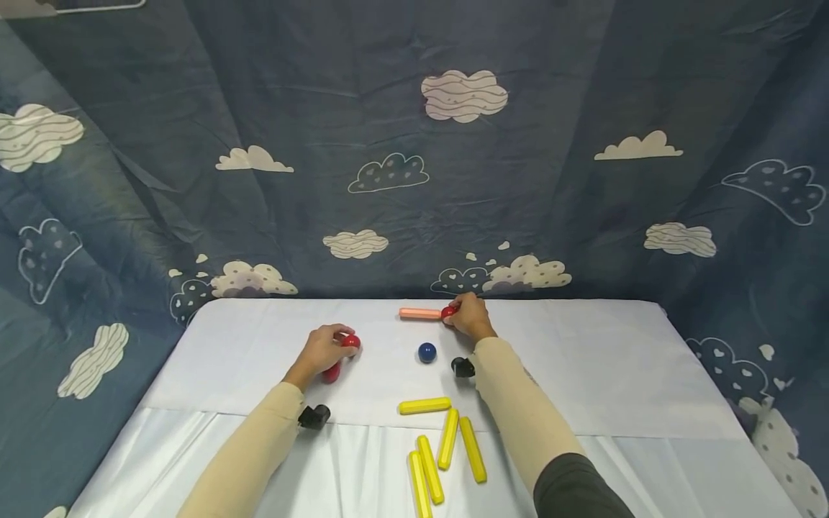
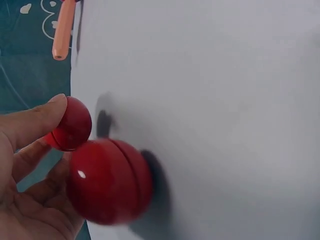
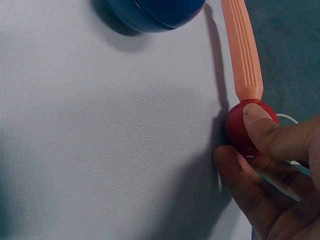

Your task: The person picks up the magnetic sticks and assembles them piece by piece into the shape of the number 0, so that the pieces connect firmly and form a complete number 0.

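My left hand (image 1: pixel 322 350) pinches a small red ball (image 2: pixel 72 125) between thumb and fingers. A second red ball (image 2: pixel 107 182) sits by its lower fingers, nearer the person; whether it touches the hand I cannot tell. Farther back, my right hand (image 1: pixel 471 316) holds another red ball (image 3: pixel 240 129), thumb across it. That ball meets the right end of an orange grooved stick (image 1: pixel 419 314), which lies sideways close to the table's back edge. A blue ball (image 1: pixel 427 352) with a groove rests between the two hands.
Several yellow sticks (image 1: pixel 424 406) lie scattered at the front middle of the white-covered table (image 1: pixel 615 374). Behind stands a dark blue curtain (image 1: pixel 311 208) with cloud prints. A black wrist camera (image 1: pixel 314 416) juts from the left sleeve, another camera (image 1: pixel 463 367) from the right.
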### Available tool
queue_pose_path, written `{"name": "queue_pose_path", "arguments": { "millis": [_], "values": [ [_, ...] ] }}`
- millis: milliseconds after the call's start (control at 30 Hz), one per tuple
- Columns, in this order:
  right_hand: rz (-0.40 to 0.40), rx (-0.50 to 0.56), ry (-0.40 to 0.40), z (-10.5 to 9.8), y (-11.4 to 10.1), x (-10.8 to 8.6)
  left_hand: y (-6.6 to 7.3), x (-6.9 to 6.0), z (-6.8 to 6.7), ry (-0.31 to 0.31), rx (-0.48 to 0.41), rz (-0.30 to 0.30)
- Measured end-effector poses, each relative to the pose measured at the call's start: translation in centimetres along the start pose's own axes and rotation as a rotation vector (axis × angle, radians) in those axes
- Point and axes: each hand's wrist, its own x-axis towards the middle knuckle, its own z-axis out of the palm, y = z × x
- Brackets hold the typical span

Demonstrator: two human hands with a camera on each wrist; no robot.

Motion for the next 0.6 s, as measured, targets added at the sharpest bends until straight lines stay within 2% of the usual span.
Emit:
{"name": "queue_pose_path", "arguments": {
  "millis": [233,600],
  "values": [
    [0.004,0.005,0.005,0.1,-0.2,-0.2,1.3,0.8,0.4,0.021,-0.051,-0.002],
    [0.001,0.001,0.013,0.0,-0.1,-0.3,2.4,3.5,2.0,0.069,-0.215,-0.067]
  ]
}}
